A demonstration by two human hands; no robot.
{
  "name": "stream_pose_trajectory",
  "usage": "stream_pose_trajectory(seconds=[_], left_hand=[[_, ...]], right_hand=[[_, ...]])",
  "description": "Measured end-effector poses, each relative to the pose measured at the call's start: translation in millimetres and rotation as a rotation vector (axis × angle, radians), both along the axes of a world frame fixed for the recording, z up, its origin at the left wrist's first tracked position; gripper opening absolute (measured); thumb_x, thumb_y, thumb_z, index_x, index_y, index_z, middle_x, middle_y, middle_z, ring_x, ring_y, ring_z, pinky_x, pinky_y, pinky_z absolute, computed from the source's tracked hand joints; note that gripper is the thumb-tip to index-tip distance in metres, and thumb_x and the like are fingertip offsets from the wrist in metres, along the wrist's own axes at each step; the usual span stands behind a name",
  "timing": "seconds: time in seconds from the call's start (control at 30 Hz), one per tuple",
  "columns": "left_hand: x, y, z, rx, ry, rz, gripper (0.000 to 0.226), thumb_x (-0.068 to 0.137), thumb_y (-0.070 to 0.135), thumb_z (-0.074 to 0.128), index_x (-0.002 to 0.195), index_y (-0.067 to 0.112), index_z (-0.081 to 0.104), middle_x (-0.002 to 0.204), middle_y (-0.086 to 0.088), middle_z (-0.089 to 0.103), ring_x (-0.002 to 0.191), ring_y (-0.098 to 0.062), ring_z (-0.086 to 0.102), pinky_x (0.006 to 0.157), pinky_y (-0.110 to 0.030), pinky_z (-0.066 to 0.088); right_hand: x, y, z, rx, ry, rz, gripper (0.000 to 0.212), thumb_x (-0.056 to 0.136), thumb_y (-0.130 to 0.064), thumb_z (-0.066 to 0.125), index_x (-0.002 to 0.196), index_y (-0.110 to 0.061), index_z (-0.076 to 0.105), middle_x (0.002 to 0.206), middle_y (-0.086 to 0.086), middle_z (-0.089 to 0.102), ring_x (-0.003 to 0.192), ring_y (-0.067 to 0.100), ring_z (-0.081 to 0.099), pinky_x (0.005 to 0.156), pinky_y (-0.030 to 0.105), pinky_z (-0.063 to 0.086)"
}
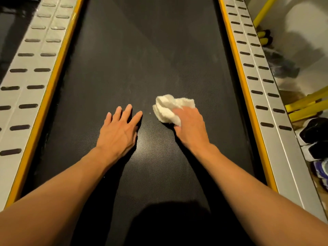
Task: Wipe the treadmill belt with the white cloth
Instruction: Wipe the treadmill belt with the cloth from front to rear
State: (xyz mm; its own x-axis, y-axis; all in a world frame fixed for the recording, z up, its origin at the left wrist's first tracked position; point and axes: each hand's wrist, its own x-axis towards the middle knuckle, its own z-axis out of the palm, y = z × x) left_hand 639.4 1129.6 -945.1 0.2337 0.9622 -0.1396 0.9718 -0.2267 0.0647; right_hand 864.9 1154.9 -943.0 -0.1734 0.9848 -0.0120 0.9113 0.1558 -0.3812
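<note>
White cloth [167, 108] on belt [142, 50], between yellow edges [239, 68].

Light: dim, warm indoor light from above and behind the camera; the treadmill belt [150, 50] reads near-black, with a faint bright patch at lower centre.
Shadows: dark shadows hug the inner sides of the forearms [239, 171]; a broad shadow pools at bottom centre.
Glare: pale sheen on the grey side rails [255, 71]; the white cloth [168, 107] is nearly blown out.
Distortion: the wide-angle lens splays the rails outward toward the lower corners.
Focus: belt texture is crisp mid-frame; the shoes [314, 132] at the right edge are soft and smeared.
</note>
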Motion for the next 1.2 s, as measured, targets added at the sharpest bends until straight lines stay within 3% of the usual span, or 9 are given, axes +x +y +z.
stream_pose_trajectory(seconds=[0.17, 0.3, 0.4, 0.53, 0.7, 0.8, 0.93, 1.07, 1.2], left_hand=[[12, 7, -6, -0.05, 0.026, -0.024, 0.053, 0.098, 0.038, 0.028, 0.149, 0.028, 0.022, 0.156, -0.01, 0.021, 0.141, -0.04, 0.02, 0.113, -0.057, 0.019], [16, 12, -7, -0.076, 0.068, -0.02, 0.051, 0.098, 0.038, 0.029, 0.146, 0.023, 0.025, 0.154, -0.017, 0.023, 0.137, -0.045, 0.024, 0.109, -0.06, 0.023], [27, 12, -5, -0.092, 0.101, 0.011, 0.046, 0.099, 0.031, 0.032, 0.142, 0.016, 0.029, 0.151, -0.023, 0.023, 0.135, -0.052, 0.022, 0.111, -0.061, 0.021], [40, 13, -2, -0.076, 0.086, 0.067, 0.037, 0.097, 0.025, 0.036, 0.131, 0.01, 0.038, 0.144, -0.028, 0.03, 0.131, -0.057, 0.025, 0.108, -0.063, 0.023], [35, 8, -13, -0.004, 0.089, 0.056, 0.044, 0.099, 0.034, 0.036, 0.131, 0.006, 0.042, 0.141, -0.031, 0.036, 0.128, -0.058, 0.03, 0.106, -0.064, 0.026], [30, 3, -15, 0.026, 0.086, 0.034, 0.049, 0.1, 0.037, 0.03, 0.137, 0.006, 0.039, 0.142, -0.029, 0.035, 0.13, -0.055, 0.029, 0.107, -0.063, 0.026], [25, 0, -11, 0.016, 0.072, 0.003, 0.056, 0.1, 0.042, 0.023, 0.144, 0.01, 0.036, 0.147, -0.026, 0.033, 0.134, -0.051, 0.027, 0.111, -0.059, 0.024], [22, 1, -11, 0.027, 0.089, 0.0, 0.061, 0.097, 0.045, 0.017, 0.145, 0.012, 0.035, 0.148, -0.024, 0.033, 0.135, -0.049, 0.027, 0.111, -0.058, 0.025], [27, 0, -15, 0.009, 0.071, 0.031, 0.055, 0.099, 0.04, 0.026, 0.146, 0.012, 0.034, 0.15, -0.024, 0.03, 0.137, -0.049, 0.024, 0.112, -0.058, 0.021]], right_hand=[[6, -62, -2, -0.025, 0.123, 0.139, 0.038, 0.083, -0.027, 0.044, 0.113, -0.034, 0.066, 0.114, -0.01, 0.063, 0.104, 0.017, 0.052, 0.089, 0.033, 0.045], [24, -23, 7, 0.143, 0.187, -0.033, 0.036, 0.076, -0.015, 0.058, 0.108, -0.024, 0.071, 0.108, -0.001, 0.069, 0.097, 0.023, 0.057, 0.085, 0.021, 0.035], [29, 6, -1, 0.063, 0.101, -0.161, 0.042, 0.077, -0.009, 0.062, 0.117, -0.023, 0.067, 0.107, 0.003, 0.066, 0.099, 0.031, 0.056, 0.084, 0.026, 0.037], [16, -46, -11, 0.042, 0.117, -0.061, 0.038, 0.078, -0.03, 0.047, 0.106, -0.028, 0.071, 0.105, -0.005, 0.067, 0.098, 0.024, 0.056, 0.082, 0.041, 0.049], [30, -52, 8, 0.102, 0.24, -0.098, 0.03, 0.077, -0.016, 0.059, 0.102, -0.023, 0.073, 0.101, -0.002, 0.071, 0.092, 0.017, 0.053, 0.081, 0.016, 0.033], [58, -11, 2, 0.055, 0.15, -0.259, 0.035, 0.08, -0.007, 0.063, 0.112, -0.019, 0.068, 0.107, 0.003, 0.065, 0.098, 0.027, 0.054, 0.08, 0.026, 0.038], [60, -52, -12, 0.064, 0.072, -0.069, 0.036, 0.077, -0.016, 0.06, 0.112, -0.022, 0.068, 0.114, 0.001, 0.064, 0.101, 0.03, 0.055, 0.08, 0.047, 0.049], [53, -99, -6, 0.041, 0.292, 0.138, 0.027, 0.079, -0.014, 0.065, 0.103, -0.025, 0.072, 0.112, -0.007, 0.067, 0.103, 0.02, 0.059, 0.086, 0.036, 0.047], [75, -43, 14, 0.19, 0.281, -0.106, 0.035, 0.071, -0.006, 0.065, 0.101, -0.02, 0.073, 0.108, -0.002, 0.069, 0.098, 0.018, 0.056, 0.085, 0.025, 0.042]])
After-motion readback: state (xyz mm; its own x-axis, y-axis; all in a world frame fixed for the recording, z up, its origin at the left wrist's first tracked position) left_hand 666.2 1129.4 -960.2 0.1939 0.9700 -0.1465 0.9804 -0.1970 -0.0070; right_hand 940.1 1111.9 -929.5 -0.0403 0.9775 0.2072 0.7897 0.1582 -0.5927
